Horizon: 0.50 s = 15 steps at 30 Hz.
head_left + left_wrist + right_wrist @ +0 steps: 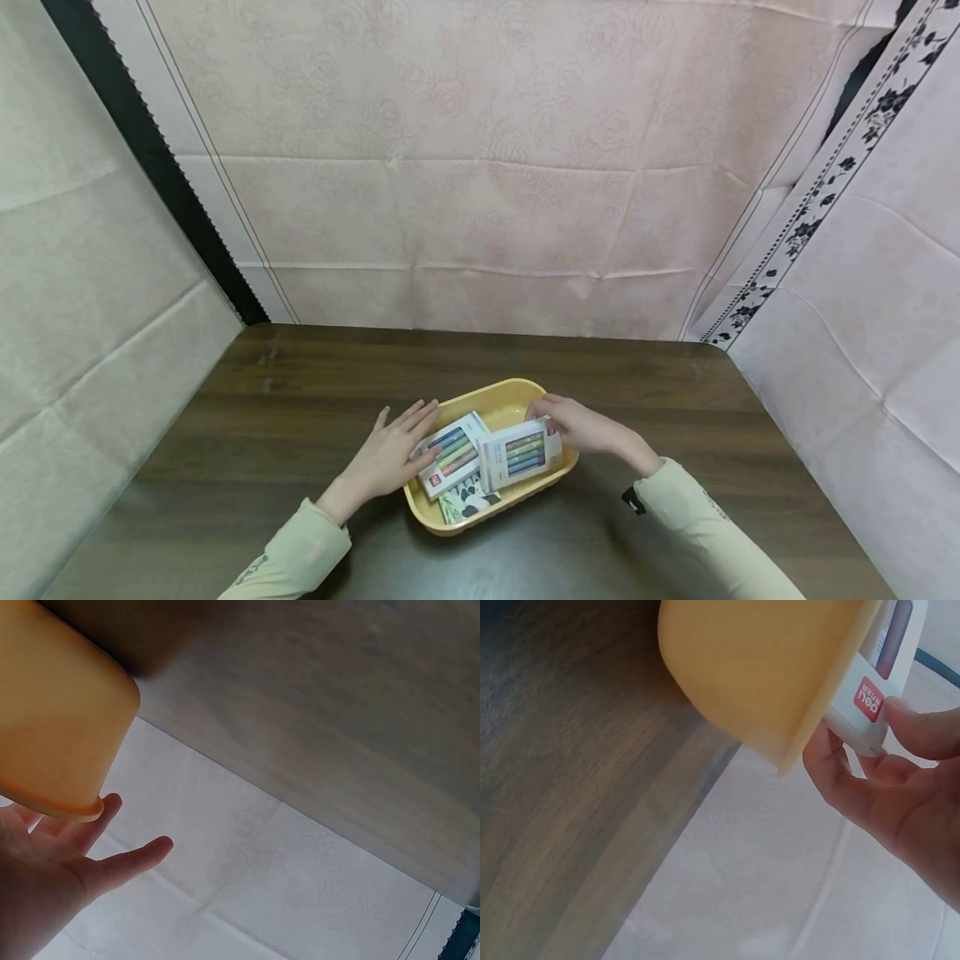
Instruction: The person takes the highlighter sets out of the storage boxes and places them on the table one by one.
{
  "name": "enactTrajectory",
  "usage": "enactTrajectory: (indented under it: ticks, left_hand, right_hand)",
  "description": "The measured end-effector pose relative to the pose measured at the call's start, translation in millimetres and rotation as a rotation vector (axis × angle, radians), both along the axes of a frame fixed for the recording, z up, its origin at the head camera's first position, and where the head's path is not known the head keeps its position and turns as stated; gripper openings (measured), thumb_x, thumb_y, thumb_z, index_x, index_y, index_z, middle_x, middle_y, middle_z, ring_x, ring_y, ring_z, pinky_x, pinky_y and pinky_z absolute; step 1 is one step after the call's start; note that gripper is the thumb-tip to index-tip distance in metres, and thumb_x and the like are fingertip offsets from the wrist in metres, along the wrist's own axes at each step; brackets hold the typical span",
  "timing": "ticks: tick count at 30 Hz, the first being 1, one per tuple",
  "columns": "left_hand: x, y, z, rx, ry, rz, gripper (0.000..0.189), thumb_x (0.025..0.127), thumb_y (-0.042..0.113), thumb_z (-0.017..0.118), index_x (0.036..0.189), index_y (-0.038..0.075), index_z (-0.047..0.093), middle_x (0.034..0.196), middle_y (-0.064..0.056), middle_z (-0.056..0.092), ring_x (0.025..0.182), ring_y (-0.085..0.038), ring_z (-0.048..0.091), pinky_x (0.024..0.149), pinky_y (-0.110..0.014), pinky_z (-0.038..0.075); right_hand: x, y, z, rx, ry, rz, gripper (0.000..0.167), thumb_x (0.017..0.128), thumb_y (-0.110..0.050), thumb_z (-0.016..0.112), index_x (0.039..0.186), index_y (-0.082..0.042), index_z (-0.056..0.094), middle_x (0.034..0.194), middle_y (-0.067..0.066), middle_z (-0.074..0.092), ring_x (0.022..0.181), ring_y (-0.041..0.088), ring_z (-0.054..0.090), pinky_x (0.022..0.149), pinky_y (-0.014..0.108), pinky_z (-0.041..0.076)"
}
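A yellow plastic basket [504, 403] stands on the table. My right hand [583, 427] pinches the end of a white box of coloured markers [522, 455] at the basket's right side. In the right wrist view, thumb and fingers grip that marker box [861, 712] by its corner, near a red logo. Spread over the left rim is my left hand [392, 458], fingers straight, thumb lying over a second marker box [453, 457]. Beneath both boxes, a pack with a black, white and green print [472, 500] shows in part. The left wrist view has the left hand [56, 862] beside the basket's rim.
The dark wooden table [315, 417] extends around the basket on all sides. Pale patterned cloth [480, 208] hangs behind its far edge, with more cloth [862, 333] at the right and at the left.
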<state>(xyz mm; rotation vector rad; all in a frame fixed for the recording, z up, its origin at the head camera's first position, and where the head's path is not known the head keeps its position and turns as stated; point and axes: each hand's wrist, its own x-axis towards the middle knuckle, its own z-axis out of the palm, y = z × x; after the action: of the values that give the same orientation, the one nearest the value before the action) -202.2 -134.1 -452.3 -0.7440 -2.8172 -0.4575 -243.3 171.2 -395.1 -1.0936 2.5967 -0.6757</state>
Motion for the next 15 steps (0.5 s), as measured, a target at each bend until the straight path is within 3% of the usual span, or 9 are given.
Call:
enactTrajectory:
  ticks: [9, 15]
  left_hand:
    - [-0.1, 0.2, 0.3, 0.002, -0.004, 0.007, 0.057, 0.089, 0.042, 0.047, 0.138, 0.015, 0.035, 0.143, -0.003, 0.036, 0.132, -0.024, 0.033, 0.100, -0.062, 0.021]
    - [-0.1, 0.0, 0.0, 0.004, -0.005, 0.007, 0.057, 0.089, 0.042, 0.047, 0.138, 0.015, 0.035, 0.143, -0.003, 0.036, 0.132, -0.024, 0.033, 0.100, -0.062, 0.021]
  right_hand:
    - [-2.3, 5.1, -1.3, -0.078, 0.009, 0.009, 0.029, 0.086, 0.009, 0.043, 0.106, -0.009, 0.055, 0.102, 0.003, 0.058, 0.095, 0.015, 0.053, 0.080, 0.030, 0.047]
    - [-2.7, 8.3, -1.6, -0.131, -0.032, 0.000, 0.028, 0.087, 0.006, 0.042, 0.107, -0.010, 0.056, 0.101, 0.003, 0.060, 0.093, 0.014, 0.054, 0.076, 0.024, 0.046]
